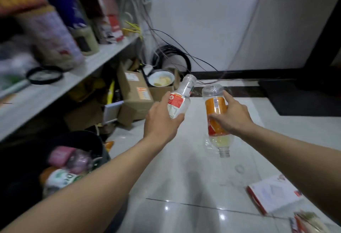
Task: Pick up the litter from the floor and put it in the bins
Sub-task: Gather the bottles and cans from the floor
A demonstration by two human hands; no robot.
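My left hand (162,120) grips a clear plastic bottle with a red and white label (180,99), its open neck pointing up and away. My right hand (233,116) grips a larger clear bottle with an orange label (215,110), held upside down with its open neck toward the floor. Both bottles hang in the air above the white tiled floor (184,186). A black bin (92,140) stands at the lower left, below my left forearm, holding pink and green packaging. A red and white packet (273,194) and more wrappers (310,221) lie on the floor at the lower right.
A white shelf (77,73) with bags, jars and boxes runs along the left. Cardboard boxes (134,92) and a bowl (161,79) sit under it beside coiled cables (173,55). A dark mat (299,99) lies at the far right near the wall.
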